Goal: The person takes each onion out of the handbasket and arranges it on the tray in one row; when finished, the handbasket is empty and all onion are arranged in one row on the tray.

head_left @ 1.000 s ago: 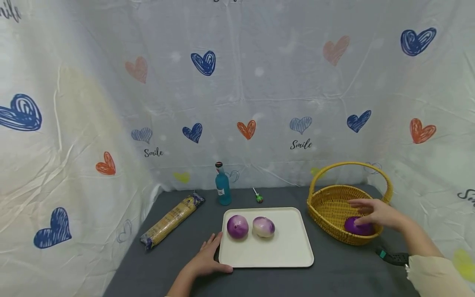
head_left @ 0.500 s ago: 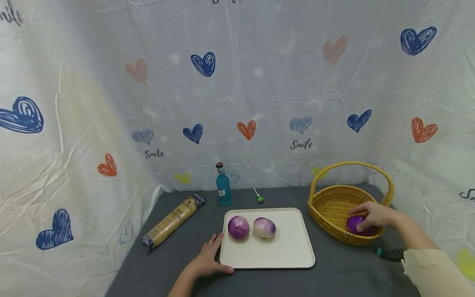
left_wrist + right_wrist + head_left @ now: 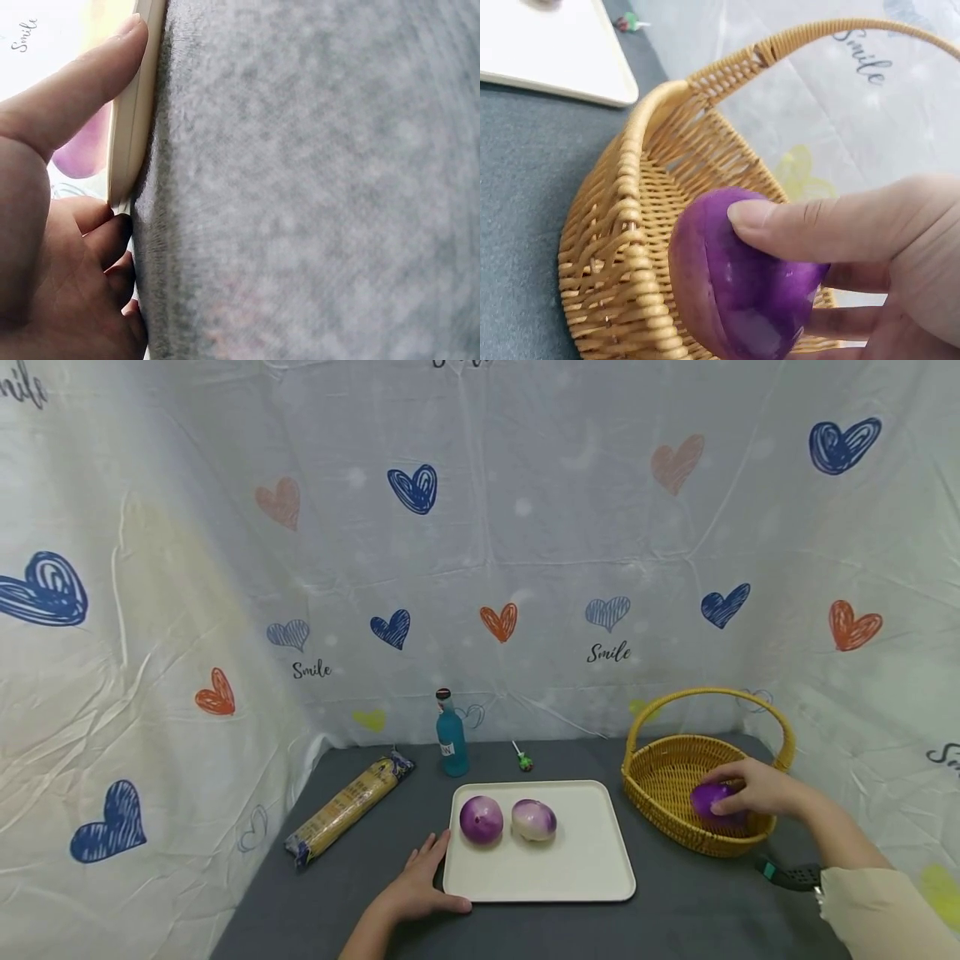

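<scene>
My right hand point(image 3: 757, 789) grips a smooth purple round vegetable point(image 3: 739, 281), thumb on its upper face and fingers behind it. The hand and vegetable are within the yellow wicker basket point(image 3: 660, 827), near its front right rim. My left hand point(image 3: 415, 885) rests at the front left corner of a cream tray point(image 3: 558, 872); its thumb lies along the front edge and its fingers extend along the left side. On the tray sit a purple onion point(image 3: 482, 820) and, beside it, a purple-and-white onion-like vegetable point(image 3: 534, 820).
A long yellow packet point(image 3: 351, 810) lies left of the tray. Behind the tray stand a blue bottle point(image 3: 452, 743) and a lollipop point(image 3: 524, 762). The basket's tall handle point(image 3: 708, 691) arches over it. A black strap point(image 3: 787, 875) shows beneath the right forearm. A heart-print curtain surrounds the table.
The right hand has closed around the purple vegetable and shifted it slightly up and left inside the basket. The left hand and the tray have stayed put.
</scene>
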A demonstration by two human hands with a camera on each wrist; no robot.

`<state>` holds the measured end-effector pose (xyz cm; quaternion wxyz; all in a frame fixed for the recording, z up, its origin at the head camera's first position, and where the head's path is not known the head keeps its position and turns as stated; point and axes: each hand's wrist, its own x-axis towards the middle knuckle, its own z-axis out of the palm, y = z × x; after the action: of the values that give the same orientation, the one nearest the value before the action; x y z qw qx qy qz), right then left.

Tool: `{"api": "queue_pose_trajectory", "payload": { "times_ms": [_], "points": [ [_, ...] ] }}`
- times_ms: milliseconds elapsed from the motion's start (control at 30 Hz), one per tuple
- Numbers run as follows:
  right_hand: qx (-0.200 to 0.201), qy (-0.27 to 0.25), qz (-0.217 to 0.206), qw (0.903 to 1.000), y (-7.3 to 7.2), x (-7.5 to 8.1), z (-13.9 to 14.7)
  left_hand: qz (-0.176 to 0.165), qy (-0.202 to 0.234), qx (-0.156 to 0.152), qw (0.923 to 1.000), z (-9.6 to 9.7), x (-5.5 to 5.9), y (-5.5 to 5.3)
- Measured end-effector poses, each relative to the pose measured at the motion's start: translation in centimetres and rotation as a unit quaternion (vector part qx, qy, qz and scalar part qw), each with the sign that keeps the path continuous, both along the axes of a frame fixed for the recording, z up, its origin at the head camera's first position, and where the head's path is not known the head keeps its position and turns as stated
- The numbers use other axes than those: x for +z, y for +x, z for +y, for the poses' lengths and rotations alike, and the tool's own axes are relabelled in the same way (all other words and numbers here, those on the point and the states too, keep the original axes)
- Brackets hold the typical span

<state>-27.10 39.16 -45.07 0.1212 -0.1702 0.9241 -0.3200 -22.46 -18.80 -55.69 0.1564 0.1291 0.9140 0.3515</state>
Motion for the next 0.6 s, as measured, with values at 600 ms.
{"api": "queue_pose_trajectory", "payload": {
  "times_ms": [600],
  "points": [
    [0.009,-0.015,0.038,0.9991,0.5,2.5,-3.4,-0.003,0.007,0.003,1.0,0.0,0.4,0.1]
  ]
}}
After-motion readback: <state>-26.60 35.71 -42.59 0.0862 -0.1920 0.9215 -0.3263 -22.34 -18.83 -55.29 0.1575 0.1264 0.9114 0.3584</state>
